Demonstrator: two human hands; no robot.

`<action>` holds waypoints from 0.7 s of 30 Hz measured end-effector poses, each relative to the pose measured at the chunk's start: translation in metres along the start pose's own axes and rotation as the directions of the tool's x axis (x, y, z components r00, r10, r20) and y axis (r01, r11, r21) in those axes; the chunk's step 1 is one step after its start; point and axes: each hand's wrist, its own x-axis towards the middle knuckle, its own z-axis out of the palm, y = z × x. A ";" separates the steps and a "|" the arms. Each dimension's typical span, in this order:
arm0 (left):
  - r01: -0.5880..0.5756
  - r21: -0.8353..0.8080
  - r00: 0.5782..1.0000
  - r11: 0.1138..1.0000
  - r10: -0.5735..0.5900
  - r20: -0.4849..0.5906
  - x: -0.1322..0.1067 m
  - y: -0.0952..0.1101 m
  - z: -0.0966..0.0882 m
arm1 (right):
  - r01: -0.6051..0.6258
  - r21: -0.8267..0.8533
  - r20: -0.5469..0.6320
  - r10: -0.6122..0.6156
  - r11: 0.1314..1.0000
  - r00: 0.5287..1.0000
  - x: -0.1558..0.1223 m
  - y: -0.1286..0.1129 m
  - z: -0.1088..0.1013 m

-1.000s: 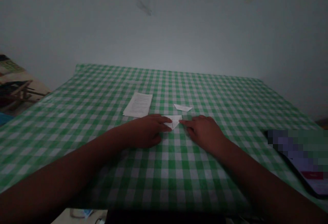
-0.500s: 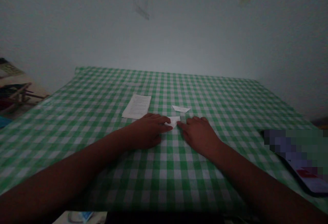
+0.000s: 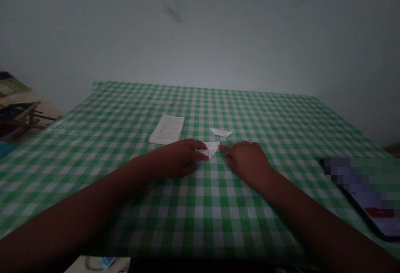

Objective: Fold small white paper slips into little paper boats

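Note:
A small folded piece of printed paper point(image 3: 213, 148) lies on the table between my hands, its lower edge narrowing to a point. My left hand point(image 3: 183, 158) grips its left part, index finger on top and thumb at the lower edge, and covers that end. At the upper right corner, my right hand point(image 3: 246, 160) has its index fingertip on the paper, with the other fingers curled closed. Just beyond lies another folded paper point(image 3: 221, 132), boat-like in outline. A stack of printed sheets point(image 3: 168, 129) rests behind my left hand.
A green and white checked cloth point(image 3: 215, 214) covers the table. Near the right edge lies a phone point(image 3: 359, 198), its screen partly pixelated. The wall point(image 3: 200, 44) rises behind the table. A wooden-framed object point(image 3: 23, 117) stands beyond the left edge.
My right index fingertip has slid up and right along the folded paper's slanted edge to its corner. My left hand has shifted slightly left, leaving more of the paper visible.

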 end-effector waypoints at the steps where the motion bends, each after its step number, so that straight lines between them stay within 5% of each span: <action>1: -0.008 -0.032 1.000 0.999 0.008 -0.016 0.000 -0.002 0.000 | 0.005 0.003 -0.013 -0.005 1.000 1.000 0.000 0.000 0.000; 6: -0.048 -0.101 0.996 0.994 0.039 -0.085 0.006 -0.011 0.001 | 0.107 0.049 -0.161 -0.098 0.993 0.982 0.000 -0.005 -0.002; 12: -0.094 -0.071 0.989 0.993 0.085 -0.123 0.010 -0.015 0.005 | 0.488 0.234 -0.305 -0.413 0.841 0.858 0.004 -0.004 0.011; 21: -0.142 0.129 0.981 0.981 0.157 -0.113 0.018 -0.013 0.005 | 0.506 0.320 -0.309 -0.417 0.801 0.855 0.003 -0.002 0.012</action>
